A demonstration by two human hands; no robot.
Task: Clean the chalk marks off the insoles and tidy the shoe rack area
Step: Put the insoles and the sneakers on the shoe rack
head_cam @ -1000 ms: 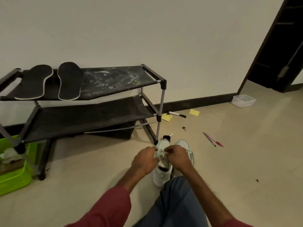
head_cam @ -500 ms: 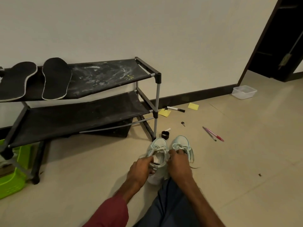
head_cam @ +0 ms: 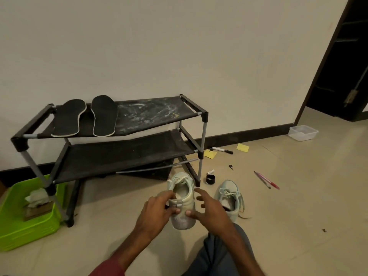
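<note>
Lying side by side at the left end of the top shelf are a black, pale-edged insole and a second insole, toes towards the wall. They rest on the black fabric two-tier shoe rack with grey metal posts, which stands against the cream wall. White chalk smears cover the top shelf to the right of the insoles, with a small yellow mark near the right end. A loose grey rod slants below the lower shelf.

In front of the rack's right front post, the left hand grips the heel of a pale mint lace-up sneaker, fingers curled over its collar and thumb on the back. The right hand is spread wide beside it, thumb touching the heel. Whether its fingers touch the shoe I cannot tell. A matching mint sneaker sits on the beige tiled floor just to the right.

A black ring lies near the post. Beyond it are a black-capped white marker, two yellow sticky notes and pink pens. A clear plastic tub stands by the skirting near the dark doorway. Under the rack's left end, a lime-green plastic basket holds a crumpled pale cloth.
</note>
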